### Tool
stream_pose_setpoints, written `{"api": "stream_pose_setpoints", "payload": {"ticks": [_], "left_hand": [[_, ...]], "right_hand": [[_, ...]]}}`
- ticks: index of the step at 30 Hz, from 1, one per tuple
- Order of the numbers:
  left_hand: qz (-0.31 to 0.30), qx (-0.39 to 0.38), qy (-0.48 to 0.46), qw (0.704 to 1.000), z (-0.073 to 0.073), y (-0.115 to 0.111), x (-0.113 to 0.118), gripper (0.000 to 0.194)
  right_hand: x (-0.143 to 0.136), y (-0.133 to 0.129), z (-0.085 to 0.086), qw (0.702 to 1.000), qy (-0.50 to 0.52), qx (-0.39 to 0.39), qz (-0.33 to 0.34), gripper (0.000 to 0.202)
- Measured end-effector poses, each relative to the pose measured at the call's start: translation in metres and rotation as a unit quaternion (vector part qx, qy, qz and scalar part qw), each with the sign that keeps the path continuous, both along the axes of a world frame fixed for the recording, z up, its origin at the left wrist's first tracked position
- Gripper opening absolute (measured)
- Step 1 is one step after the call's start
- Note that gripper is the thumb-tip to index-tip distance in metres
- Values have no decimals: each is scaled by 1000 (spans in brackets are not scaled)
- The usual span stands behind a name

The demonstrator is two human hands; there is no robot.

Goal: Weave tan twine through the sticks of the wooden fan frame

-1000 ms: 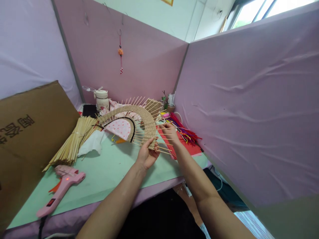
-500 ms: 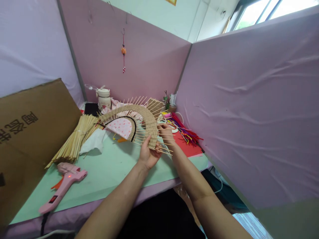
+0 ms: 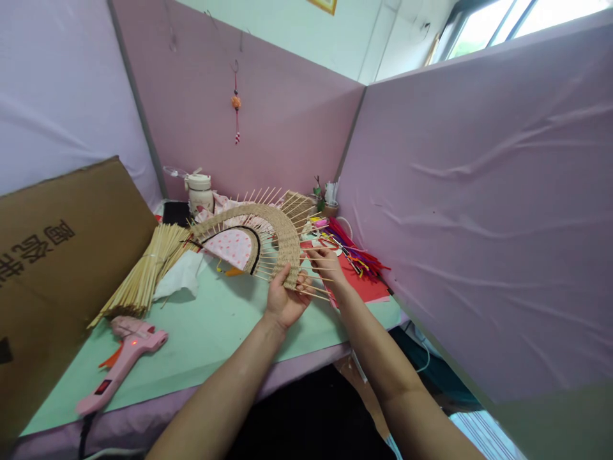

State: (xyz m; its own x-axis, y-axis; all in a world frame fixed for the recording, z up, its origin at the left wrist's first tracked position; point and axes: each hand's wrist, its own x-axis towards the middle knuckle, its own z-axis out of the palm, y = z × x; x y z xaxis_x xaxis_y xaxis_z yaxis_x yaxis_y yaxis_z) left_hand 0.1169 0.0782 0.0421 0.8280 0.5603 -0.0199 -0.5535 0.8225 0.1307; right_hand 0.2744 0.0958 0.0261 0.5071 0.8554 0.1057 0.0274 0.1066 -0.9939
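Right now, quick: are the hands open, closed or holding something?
Left hand: closed on the woven arch, near end.
Right hand: partly closed beside the arch's outer edge; any grip can't be told.

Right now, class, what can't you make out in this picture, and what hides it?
Head view, left hand: fingers partly hidden behind the woven piece.
Head view, right hand: whether it grips anything is too small to tell.
Head view, black cord: its far end is cut off by the bottom edge.
Head view, cardboard: the rest is cut off by the left edge.
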Motion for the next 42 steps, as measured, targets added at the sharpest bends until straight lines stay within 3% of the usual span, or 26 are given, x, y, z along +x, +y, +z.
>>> {"api": "stream_pose_setpoints", "payload": {"ticks": [6,11,17,20,23,26,29,35,42], "left_hand": [[7,-15,19,1000,3,-3,0,30],[17,-8,16,1000,2,-3,0,30],[18,-11,10,1000,1,-2,0,33],[18,-11,9,1000,1,-2,0,35],[19,-9,5,1000,2,-3,-1,35],[15,-13,3,1000,2,-2,-1,33],[11,-7,-1,1000,1,-2,-1,31],[9,-9,-7,1000,2,-2,-3,31],[6,-16,1,1000,1,-2,-3,31]], "right_hand": [[12,-19,15,999,11,-7,29,36],[36,-32,35,994,55,-12,96,37],[63,-28,58,982,107,-17,152,34],[59,-20,68,991,65,7,117,34],[50,-11,79,994,-82,67,25,30],[45,-5,87,965,-231,122,-39,22],[45,-2,93,939,-308,140,-62,18],[47,-13,95,923,-352,133,-76,18],[53,-10,88,931,-306,174,-92,24]]}}
